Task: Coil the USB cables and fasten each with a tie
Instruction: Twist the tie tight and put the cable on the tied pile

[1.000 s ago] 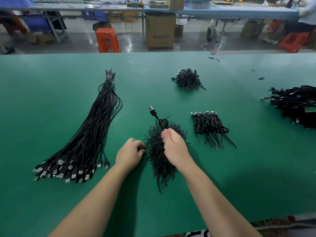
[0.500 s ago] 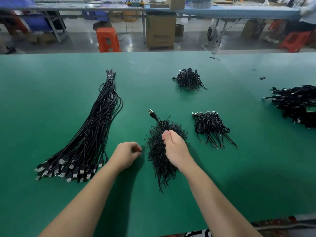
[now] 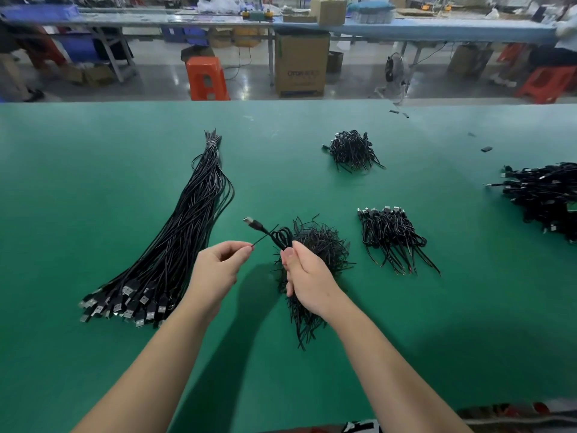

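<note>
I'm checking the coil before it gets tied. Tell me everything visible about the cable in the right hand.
The coiled cable is thin, black and plastic-looking, looped into a small bunch gripped by the right hand above the tie pile. Its USB plug, metal-tipped, sticks out up-left. The left hand pinches a thin black tie that reaches the coil.

**A:** Two arms are picked up rising from the bottom edge: the left forearm [image 3: 150,370] and the right forearm [image 3: 390,370], both seen bare along the whole length shown.

**B:** Confirmed. The left hand [image 3: 215,270] and the right hand [image 3: 307,282] are seen bare as well. One thumbnail [image 3: 288,253] on the right is clearly caught, rounded and cut short.

**A:** Low down between the arms, a scrap of black-and-white patterned cloth [image 3: 362,428] is glimpsed. Further right, dark cloth with red marks [image 3: 515,414] is seen.

**B:** Whether either is being worn cannot be told.
</note>
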Motion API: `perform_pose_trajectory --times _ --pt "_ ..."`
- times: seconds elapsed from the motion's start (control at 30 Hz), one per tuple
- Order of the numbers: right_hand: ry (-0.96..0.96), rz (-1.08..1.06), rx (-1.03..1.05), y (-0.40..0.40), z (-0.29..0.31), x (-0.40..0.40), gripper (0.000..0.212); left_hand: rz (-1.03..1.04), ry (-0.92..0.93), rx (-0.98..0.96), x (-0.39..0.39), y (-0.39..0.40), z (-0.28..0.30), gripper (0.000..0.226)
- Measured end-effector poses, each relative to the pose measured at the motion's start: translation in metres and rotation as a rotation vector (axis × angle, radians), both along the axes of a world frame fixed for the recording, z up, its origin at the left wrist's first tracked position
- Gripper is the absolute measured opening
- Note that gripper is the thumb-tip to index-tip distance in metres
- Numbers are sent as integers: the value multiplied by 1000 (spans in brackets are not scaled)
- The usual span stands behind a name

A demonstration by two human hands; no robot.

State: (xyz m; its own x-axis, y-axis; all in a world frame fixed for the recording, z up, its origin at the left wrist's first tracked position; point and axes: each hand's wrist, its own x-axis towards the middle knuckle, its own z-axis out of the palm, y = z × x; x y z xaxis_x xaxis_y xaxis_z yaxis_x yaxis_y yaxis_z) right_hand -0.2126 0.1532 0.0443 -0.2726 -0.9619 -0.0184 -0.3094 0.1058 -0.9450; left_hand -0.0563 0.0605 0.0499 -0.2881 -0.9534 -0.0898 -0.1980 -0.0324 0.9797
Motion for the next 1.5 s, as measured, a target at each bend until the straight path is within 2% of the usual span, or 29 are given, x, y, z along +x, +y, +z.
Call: perform_pose_trajectory --times 0.1,0.27,0.5,0.57,0.6,0.67,0.73,0.8,0.87,0.97,1.03,1.13,1.2,1.27,1.37,1.5 --pt "16 37 25 -1 -2 5 29 -135 135 69 -6 18 15 12" --pt "48 42 -9 0 1 6 23 -137 107 42 -9 25 21 17" --pt "-143 -4 -22 -3 3 9 31 -180 -35 -62 -11 29 19 13" --pt "-178 -53 -8 -3 3 8 32 -153 -193 -237 -11 31 19 13" --pt "-187 -61 5 -3 4 8 33 -125 -320 -423 -10 32 21 13" --pt "-234 -46 37 -3 5 8 35 -87 -513 -919 -8 36 24 8" --pt "-289 -1 80 -2 8 7 37 -144 -553 -1322 -6 36 25 5" --pt "-337 76 125 0 13 6 37 -221 -557 -1463 -5 34 28 11" --pt "-370 137 150 2 17 5 37 -284 -531 -1456 -5 28 32 21" --pt "-389 164 144 4 21 6 32 -312 -507 -1361 -8 25 37 19" --pt "-453 162 125 5 21 8 25 -290 -453 -1250 -9 29 39 10" --pt "-561 172 88 7 21 10 26 -254 -352 -1024 -14 36 44 12" --pt "-528 166 42 7 22 11 27 -213 -296 -877 -18 38 49 9" --pt "-358 123 -17 8 25 12 30 -188 -242 -741 -20 38 54 12" --pt "130 76 -85 10 29 8 39 -190 -223 -576 -21 35 57 19" --pt "644 115 -149 13 33 3 33 -182 -221 -329 -22 29 56 17"
